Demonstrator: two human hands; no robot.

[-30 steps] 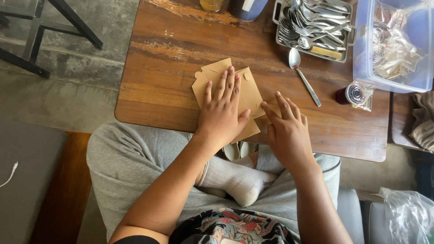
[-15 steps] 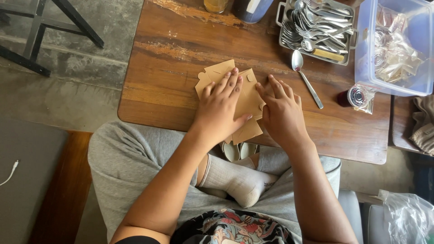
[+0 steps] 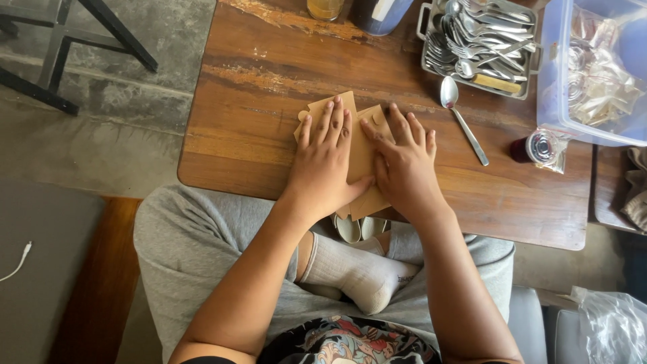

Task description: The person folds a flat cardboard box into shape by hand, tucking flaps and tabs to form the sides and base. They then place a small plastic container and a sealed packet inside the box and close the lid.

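Observation:
A small stack of flat brown paper sleeves [image 3: 360, 145] lies at the near edge of a worn wooden table [image 3: 269, 87]. My left hand [image 3: 327, 158] rests flat on the stack's left half, fingers spread. My right hand [image 3: 404, 165] lies flat on the right half, touching the left hand at the thumbs. Both palms press down on the paper; most of the stack is hidden under them.
A loose spoon [image 3: 461, 118] lies right of my hands. Behind it stands a metal tray of cutlery [image 3: 482, 40]. A clear plastic bin [image 3: 596, 67] and a small dark jar [image 3: 536, 148] are at the far right. My crossed legs sit under the table edge.
My right hand has moved left from the table's edge onto the paper stack and now lies flat beside the left hand. The left hand stays on the stack.

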